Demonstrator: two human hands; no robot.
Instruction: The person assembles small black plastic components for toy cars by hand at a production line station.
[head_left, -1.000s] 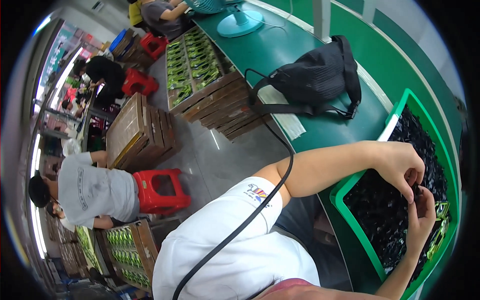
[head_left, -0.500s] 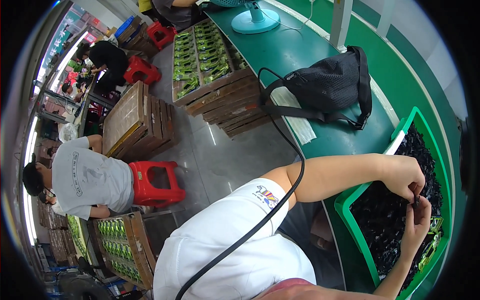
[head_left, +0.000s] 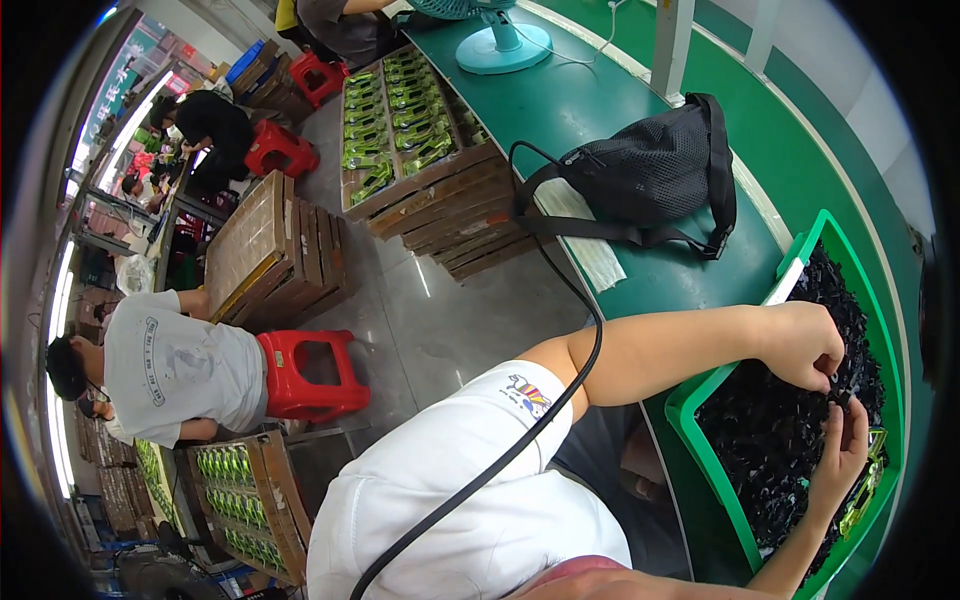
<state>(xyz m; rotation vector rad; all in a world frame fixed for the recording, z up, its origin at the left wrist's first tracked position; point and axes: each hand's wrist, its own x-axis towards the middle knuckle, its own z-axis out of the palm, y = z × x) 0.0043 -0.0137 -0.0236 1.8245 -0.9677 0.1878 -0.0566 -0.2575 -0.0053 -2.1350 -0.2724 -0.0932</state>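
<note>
A green plastic bin (head_left: 700, 440) on the green bench holds a heap of several small black parts (head_left: 770, 450). My left hand (head_left: 800, 345) reaches in from the left, its fingers curled and pinching a small black part (head_left: 838, 397) at the top of the heap. My right hand (head_left: 842, 450) comes up from the lower edge and meets it, fingertips closed on the same piece. A green-yellow piece (head_left: 862, 500) lies at the bin's right side.
A black mesh bag (head_left: 650, 175) and white sheet (head_left: 585, 235) lie on the bench (head_left: 560, 100), with a teal fan (head_left: 500, 35) beyond. Stacked trays of green items (head_left: 400, 120), brown boxes (head_left: 265, 245), red stools (head_left: 305, 370) and crouching people (head_left: 175, 365) fill the floor at left. A black cable (head_left: 560, 400) crosses my shoulder.
My hands stay together over the heap of black parts, working one small piece. The view has swung, so bench, bag and bin sit lower and more to the right in the picture.
</note>
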